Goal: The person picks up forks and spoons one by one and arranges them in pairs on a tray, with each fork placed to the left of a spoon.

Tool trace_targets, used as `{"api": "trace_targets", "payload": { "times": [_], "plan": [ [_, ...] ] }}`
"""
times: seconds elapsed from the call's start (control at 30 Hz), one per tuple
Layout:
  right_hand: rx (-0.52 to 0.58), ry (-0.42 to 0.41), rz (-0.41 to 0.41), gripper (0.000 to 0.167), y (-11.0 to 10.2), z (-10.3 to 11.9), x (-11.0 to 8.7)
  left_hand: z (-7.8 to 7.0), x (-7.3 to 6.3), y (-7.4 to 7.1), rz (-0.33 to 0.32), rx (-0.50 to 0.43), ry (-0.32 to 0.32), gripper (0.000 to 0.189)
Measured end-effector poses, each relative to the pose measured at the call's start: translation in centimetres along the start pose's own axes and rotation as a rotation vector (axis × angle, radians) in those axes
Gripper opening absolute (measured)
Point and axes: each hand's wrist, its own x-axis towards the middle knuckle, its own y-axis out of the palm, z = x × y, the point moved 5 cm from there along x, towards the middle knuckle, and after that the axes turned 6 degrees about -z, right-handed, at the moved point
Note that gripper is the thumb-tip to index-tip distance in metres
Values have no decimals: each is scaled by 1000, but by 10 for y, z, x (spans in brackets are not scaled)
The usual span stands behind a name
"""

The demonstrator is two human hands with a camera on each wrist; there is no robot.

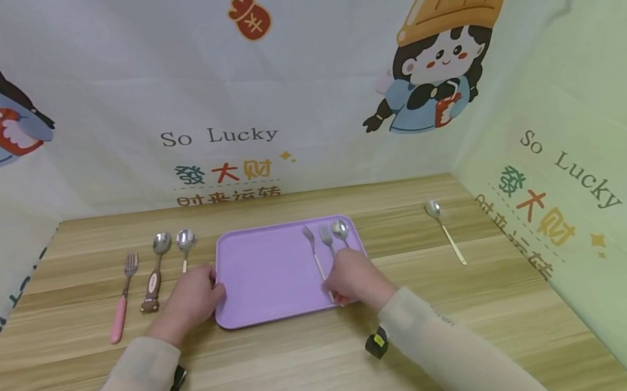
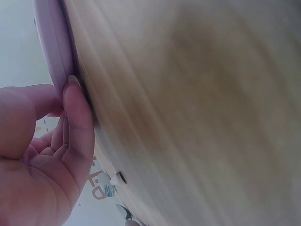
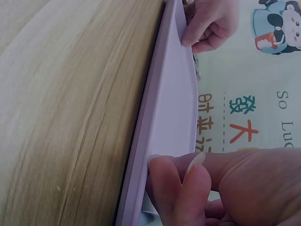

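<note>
My left hand grips the left rim of a light purple tray, thumb on the inside and fingers at the outer edge. On the tray's right side lie a slim fork, a wider fork and a spoon, heads pointing away from me. My right hand covers the handles of the wider fork and spoon. Its thumb and fingertips pinch the slim fork's handle close to the tray's front rim; in the right wrist view these fingers hide the handle.
Left of the tray lie a pink-handled fork, a spoon with a brown bear handle and another spoon, partly behind my left hand. A light-handled spoon lies to the right. Printed cloth walls border the wooden table.
</note>
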Motion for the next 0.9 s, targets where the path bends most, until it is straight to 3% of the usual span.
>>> {"api": "trace_targets", "payload": {
  "times": [0.37, 0.9],
  "plan": [
    [-44, -46, -15, 19, 0, 2, -2, 16, 10, 8, 10, -7, 23, 15],
    [-82, -11, -44, 23, 0, 4, -3, 17, 9, 8, 18, -4, 8, 16]
  ]
}}
